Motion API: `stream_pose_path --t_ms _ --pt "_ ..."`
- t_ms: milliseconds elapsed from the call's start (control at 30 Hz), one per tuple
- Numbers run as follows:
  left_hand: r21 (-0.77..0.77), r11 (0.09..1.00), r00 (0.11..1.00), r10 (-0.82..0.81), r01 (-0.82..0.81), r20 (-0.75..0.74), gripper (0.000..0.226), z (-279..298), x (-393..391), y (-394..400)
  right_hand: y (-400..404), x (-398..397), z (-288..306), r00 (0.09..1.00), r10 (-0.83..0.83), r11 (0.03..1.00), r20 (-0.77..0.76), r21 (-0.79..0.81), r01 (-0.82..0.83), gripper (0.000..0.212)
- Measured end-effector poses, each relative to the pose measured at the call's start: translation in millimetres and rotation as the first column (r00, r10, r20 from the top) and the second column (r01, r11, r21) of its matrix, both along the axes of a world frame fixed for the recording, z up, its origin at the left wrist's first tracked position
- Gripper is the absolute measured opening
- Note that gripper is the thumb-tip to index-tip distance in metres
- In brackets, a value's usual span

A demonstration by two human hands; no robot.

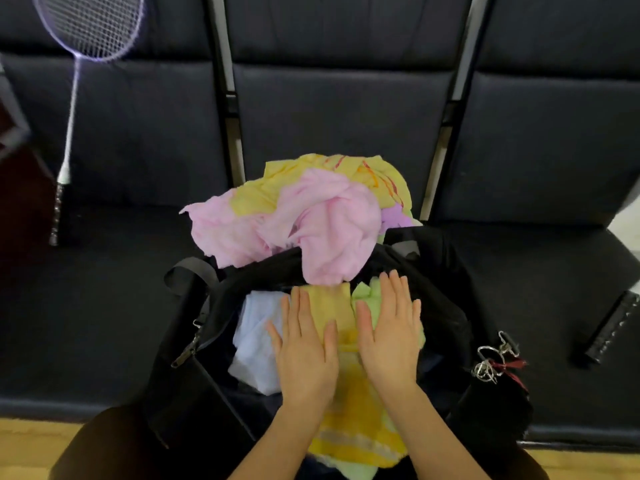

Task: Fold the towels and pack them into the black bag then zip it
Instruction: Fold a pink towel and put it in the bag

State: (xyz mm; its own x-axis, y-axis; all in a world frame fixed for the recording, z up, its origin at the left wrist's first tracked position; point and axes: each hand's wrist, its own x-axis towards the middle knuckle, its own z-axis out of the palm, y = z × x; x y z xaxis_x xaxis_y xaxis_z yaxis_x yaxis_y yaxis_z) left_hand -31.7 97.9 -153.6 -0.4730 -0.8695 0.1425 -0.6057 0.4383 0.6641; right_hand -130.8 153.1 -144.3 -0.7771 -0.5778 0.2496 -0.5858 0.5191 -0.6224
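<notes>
A black bag [446,306] lies unzipped on the dark seat in front of me. Inside it show a yellow towel [349,410], a pale blue towel [256,337] at its left and a light green towel [369,299] at its right. My left hand [304,351] and my right hand [389,330] lie flat, fingers straight, pressing on the yellow and green towels. Behind the bag sits a crumpled heap: a pink towel [304,223] over a yellow patterned towel [384,178], with a bit of purple towel [394,216] at the right. One pink corner hangs into the bag's opening.
A badminton racket [74,98] leans on the dark padded seats [343,109] at the left. A black racket grip [606,330] lies on the seat at the right. Metal clips and rings [491,358] hang at the bag's right end, a zip pull [185,355] at its left.
</notes>
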Motion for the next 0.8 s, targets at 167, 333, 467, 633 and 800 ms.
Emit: stream_pose_path --t_ms 167,333,467,633,800 --pt "-0.005 1.000 0.995 0.030 -0.031 -0.098 0.072 36.5 -63.3 -84.4 -69.3 -45.4 39.8 0.979 -0.011 0.993 0.206 -0.112 0.034 0.054" --pt "0.058 0.997 0.999 0.042 -0.042 0.002 0.054 38.8 -105.2 -148.6 -120.7 -81.6 41.2 0.961 -0.059 0.992 0.271 -0.095 0.088 0.050" --pt "0.049 0.997 0.996 0.051 -0.055 0.072 0.057 23.5 -128.6 -175.3 -152.0 -107.9 25.8 0.976 -0.041 0.998 0.212 -0.035 0.050 0.039" --pt "0.093 0.989 0.979 0.099 -0.117 0.178 0.049 -1.9 -142.1 -198.5 -171.0 -117.6 12.9 0.876 0.048 0.998 0.479 0.014 -0.062 0.046" --pt "0.155 0.986 0.977 0.088 -0.058 -0.195 0.006 11.3 -133.9 -197.8 -177.0 -113.7 17.5 0.749 -0.013 0.999 0.663 -0.016 0.032 0.061"
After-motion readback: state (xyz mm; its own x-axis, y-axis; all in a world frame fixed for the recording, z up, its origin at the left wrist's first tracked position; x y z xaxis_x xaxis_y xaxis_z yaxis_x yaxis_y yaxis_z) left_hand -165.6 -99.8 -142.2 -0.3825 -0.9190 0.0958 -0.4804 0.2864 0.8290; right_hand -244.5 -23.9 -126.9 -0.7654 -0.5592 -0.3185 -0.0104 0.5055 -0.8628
